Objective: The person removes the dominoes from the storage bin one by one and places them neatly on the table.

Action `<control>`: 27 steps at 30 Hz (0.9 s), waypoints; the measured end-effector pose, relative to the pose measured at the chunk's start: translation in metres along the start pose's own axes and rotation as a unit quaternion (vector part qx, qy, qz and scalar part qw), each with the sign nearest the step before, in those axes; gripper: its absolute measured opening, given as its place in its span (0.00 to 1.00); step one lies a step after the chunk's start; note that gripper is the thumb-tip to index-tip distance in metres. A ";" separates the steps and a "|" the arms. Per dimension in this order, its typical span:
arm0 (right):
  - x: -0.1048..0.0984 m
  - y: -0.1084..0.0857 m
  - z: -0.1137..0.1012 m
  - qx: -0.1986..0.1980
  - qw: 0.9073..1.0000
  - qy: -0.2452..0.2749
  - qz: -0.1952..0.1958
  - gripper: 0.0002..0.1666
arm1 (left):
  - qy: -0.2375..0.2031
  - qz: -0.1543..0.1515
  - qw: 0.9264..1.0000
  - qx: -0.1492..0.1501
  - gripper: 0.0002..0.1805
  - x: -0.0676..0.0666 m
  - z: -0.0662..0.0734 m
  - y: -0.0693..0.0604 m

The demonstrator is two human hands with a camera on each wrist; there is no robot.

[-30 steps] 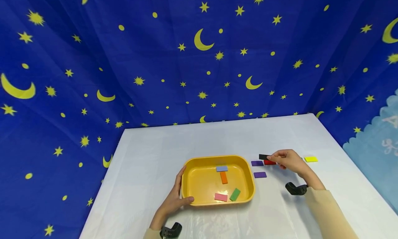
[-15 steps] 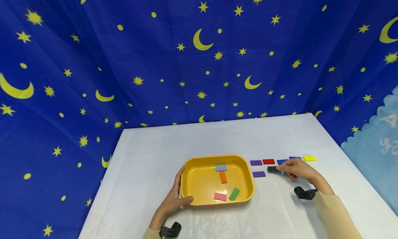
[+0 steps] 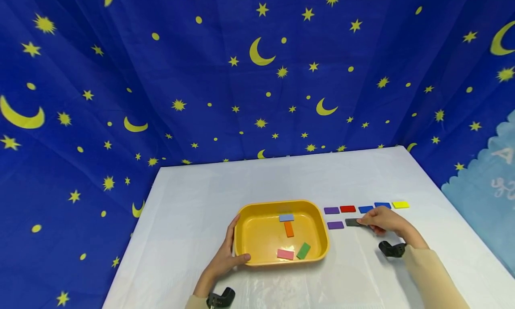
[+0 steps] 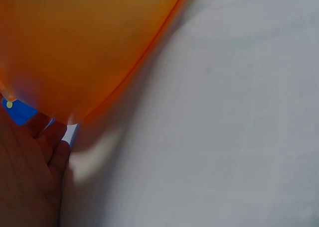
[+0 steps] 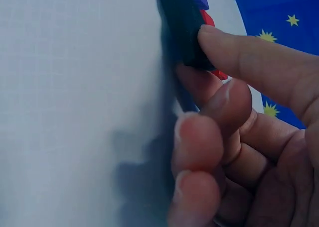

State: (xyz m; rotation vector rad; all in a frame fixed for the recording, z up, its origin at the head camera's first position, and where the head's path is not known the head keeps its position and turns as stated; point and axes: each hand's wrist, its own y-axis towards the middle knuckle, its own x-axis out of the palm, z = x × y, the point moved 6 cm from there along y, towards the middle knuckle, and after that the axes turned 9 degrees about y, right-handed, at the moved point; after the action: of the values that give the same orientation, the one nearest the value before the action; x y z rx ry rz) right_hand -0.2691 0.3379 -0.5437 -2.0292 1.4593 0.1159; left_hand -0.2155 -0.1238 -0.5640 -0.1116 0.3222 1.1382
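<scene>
Right hand (image 3: pixel 382 220): extends from 5 o'clock and slants toward 11, low over the white desk (image 3: pixel 209 192), at 3 o'clock of the yellow tray (image 3: pixel 259 237).
Right fingers: pinch the black block (image 3: pixel 351 222) by its 3 o'clock end, between thumb and fingertip; below the pinch, bend inward one under another in the right wrist view.
Pinched block: points its free end toward 9 o'clock, at 3 o'clock of the tray; cannot tell whether touching the desk.
Left hand (image 3: pixel 225 257): slants from 7 o'clock toward 1, palm against the tray's 9 o'clock end.
Left fingers: grip the tray, spread along its outer wall at 9 o'clock, with thumb over the rim at 8.
Around the black block: purple block (image 3: pixel 335 225) at 9 o'clock, another purple block (image 3: pixel 331 210) at 10, red block (image 3: pixel 348 209) at 12, two blue blocks (image 3: pixel 366 209) at 2, yellow block (image 3: pixel 400 205) between 2 and 3.
Inside the tray: light blue block (image 3: pixel 286 217) at 12 o'clock, orange block (image 3: pixel 289 229) near the middle, green block (image 3: pixel 303 251) at 4, pink block (image 3: pixel 285 254) at 6.
Backdrop: blue curtain (image 3: pixel 217 67) with yellow moons and stars, beyond the desk at 12 o'clock.
</scene>
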 end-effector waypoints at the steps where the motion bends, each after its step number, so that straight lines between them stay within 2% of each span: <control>1: 0.000 0.001 0.000 0.003 1.000 -0.002 0.001 0.19 | 0.001 0.001 1.000 0.000 0.58 0.000 0.000 0.000; 14: -0.002 0.001 0.000 0.045 0.999 -0.002 0.017 0.18 | 0.008 0.008 1.000 -0.001 0.58 -0.001 0.001 0.000; 21: -0.002 -0.001 0.000 0.037 0.999 -0.001 0.024 0.18 | 0.005 0.006 1.000 0.001 0.57 -0.001 0.001 0.001; 27: -0.005 -0.003 -0.006 0.030 0.998 -0.045 0.042 0.20 | 0.001 0.003 1.000 -0.002 0.57 -0.001 0.001 0.001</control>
State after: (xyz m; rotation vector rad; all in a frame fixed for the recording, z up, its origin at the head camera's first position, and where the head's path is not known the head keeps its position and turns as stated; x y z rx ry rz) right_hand -0.2702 0.3393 -0.5354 -1.8918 1.4738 0.1941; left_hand -0.2164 -0.1239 -0.5631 -0.1149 0.3219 1.1447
